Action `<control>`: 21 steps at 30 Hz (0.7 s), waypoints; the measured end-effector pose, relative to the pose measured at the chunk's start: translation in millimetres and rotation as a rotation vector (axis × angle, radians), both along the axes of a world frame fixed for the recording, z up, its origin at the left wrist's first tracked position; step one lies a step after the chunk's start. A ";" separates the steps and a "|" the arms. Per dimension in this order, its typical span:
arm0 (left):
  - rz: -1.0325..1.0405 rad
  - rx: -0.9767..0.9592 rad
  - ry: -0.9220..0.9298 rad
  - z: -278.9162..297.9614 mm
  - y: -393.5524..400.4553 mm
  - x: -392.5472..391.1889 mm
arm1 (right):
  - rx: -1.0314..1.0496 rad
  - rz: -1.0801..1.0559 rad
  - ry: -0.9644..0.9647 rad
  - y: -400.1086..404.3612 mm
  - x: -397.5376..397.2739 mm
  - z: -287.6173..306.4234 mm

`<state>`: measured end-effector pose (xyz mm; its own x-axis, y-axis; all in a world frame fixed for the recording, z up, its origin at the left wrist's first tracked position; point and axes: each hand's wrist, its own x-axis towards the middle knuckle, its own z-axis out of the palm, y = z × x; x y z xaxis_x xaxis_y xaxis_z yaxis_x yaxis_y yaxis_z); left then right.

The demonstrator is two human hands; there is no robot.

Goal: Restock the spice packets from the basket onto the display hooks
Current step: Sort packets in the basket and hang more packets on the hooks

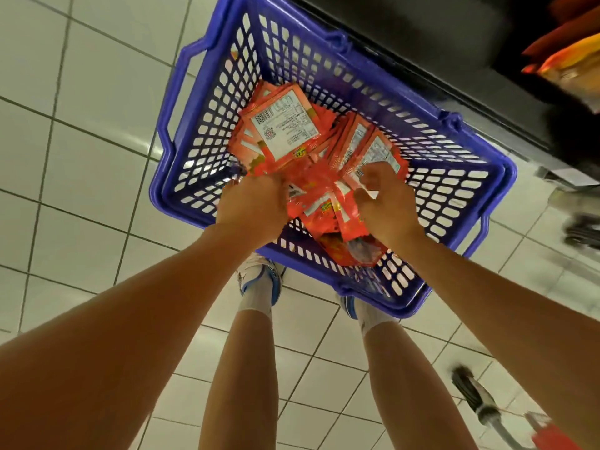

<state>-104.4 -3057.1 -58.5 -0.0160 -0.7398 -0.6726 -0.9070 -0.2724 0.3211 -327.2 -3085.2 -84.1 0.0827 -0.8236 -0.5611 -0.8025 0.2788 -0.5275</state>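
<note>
My left hand (251,209) and right hand (384,206) reached into the blue basket (201,151) on the tiled floor (81,157), both gripping red spice packets (282,131) from the heap lying inside it.

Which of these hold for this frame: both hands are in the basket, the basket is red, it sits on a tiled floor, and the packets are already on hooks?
1. Both the left hand and the right hand reach into the basket. True.
2. The basket is red. False: it is blue; the spice packets are red-orange.
3. The basket sits on a tiled floor. True.
4. The packets hang on hooks. False: they lie piled inside the basket.
</note>
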 end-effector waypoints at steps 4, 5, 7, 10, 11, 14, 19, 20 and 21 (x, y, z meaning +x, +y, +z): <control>0.276 0.060 0.142 -15.7 0.9 12.3 | 0.297 0.060 0.343 -12.8 -23.4 -68.7; 0.300 0.070 0.154 -18.5 0.4 13.5 | 0.362 0.113 0.399 -13.5 -27.0 -81.0; 0.396 0.109 0.215 -23.4 -0.8 13.3 | 0.415 0.161 0.425 -11.5 -31.1 -98.9; 0.587 0.181 0.309 -22.4 -5.0 11.6 | 0.313 0.088 0.393 -1.0 -33.5 -106.7; 0.653 0.210 0.331 -19.9 -6.5 10.1 | 0.251 0.043 0.355 2.6 -34.2 -102.7; 0.836 0.272 0.412 -5.7 -10.6 5.6 | 0.129 0.007 0.215 11.2 -39.6 -74.9; 0.880 0.267 0.415 26.8 -17.4 0.3 | 0.187 -0.247 -0.031 9.0 -50.4 -5.5; 0.879 0.263 0.402 34.5 -18.8 -0.6 | 0.229 -0.398 -0.105 5.6 -48.3 9.2; 0.880 0.261 0.392 43.1 -19.9 -2.1 | 0.297 -0.562 -0.203 1.1 -45.5 24.1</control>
<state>-106.5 -3077.0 -15.4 0.2112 -0.4250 -0.8802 -0.1905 -0.9012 0.3894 -372.7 -3084.1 -59.9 -0.1859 -0.5850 -0.7894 -0.3853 0.7825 -0.4891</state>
